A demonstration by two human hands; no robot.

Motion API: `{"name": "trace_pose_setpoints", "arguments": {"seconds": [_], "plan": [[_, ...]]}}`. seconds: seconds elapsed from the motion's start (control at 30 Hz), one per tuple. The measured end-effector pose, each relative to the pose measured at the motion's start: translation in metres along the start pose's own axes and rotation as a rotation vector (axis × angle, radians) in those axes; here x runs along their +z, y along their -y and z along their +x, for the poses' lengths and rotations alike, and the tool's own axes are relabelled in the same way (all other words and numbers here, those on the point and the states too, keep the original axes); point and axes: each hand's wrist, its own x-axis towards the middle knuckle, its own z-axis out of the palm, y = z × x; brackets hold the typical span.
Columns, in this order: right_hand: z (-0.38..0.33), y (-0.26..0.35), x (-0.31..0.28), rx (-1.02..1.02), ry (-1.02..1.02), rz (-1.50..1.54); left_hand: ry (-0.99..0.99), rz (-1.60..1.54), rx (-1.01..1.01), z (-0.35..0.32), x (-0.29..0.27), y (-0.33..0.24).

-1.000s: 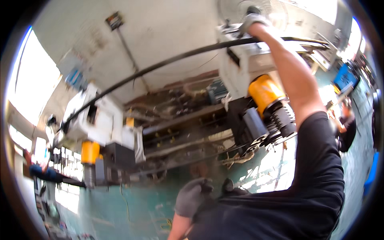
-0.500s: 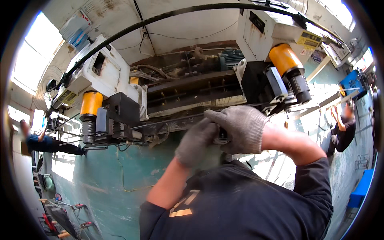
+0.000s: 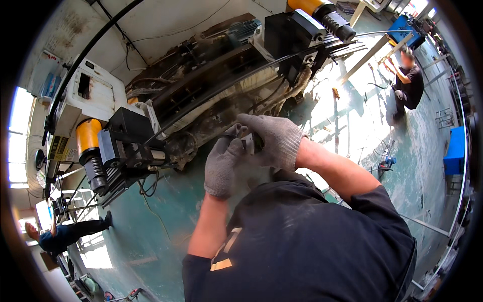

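Both my hands wear grey knit gloves and meet in front of a long machine. My left hand [image 3: 220, 166] has its fingers bent upward around something small, and a dark loop or band shows at its fingertips. Close against it, my right hand [image 3: 276, 140] curls over from the right, thumb side toward the left fingers. Between the two sits a small pale, shiny piece [image 3: 248, 144] with a dark part beside it. Its kind is hidden by the gloves. Beyond my hands a long thin dark rod [image 3: 217, 93] runs across the machine's front, apart from them.
The machine has a white housing [image 3: 95, 95], an orange cylinder [image 3: 87, 135] above a black spring at the left, and another orange cylinder [image 3: 308, 5] at the right. One person [image 3: 65, 236] stands far left, another [image 3: 410, 83] far right. A blue box [image 3: 455, 151] is at the right.
My view has turned and shifted, so the machine appears tilted. My hands have moved slightly apart; the left fingers now point up, and a pale piece shows between the gloves.
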Motion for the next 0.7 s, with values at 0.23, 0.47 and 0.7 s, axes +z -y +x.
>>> {"name": "trace_pose_setpoints", "arguments": {"seconds": [0.23,0.47,0.7], "plan": [[-0.009,0.001,0.017,-0.016,-0.031,0.223,-0.041,0.368,-0.008,-0.013,0.002,-0.008],[-0.014,-0.023,0.02,0.216,0.022,0.715,-0.121,0.524,0.064,-0.01,-0.001,0.005],[-0.014,-0.042,0.005,0.259,0.05,0.895,-0.093,0.992,0.197,-0.007,0.028,-0.008]]}}
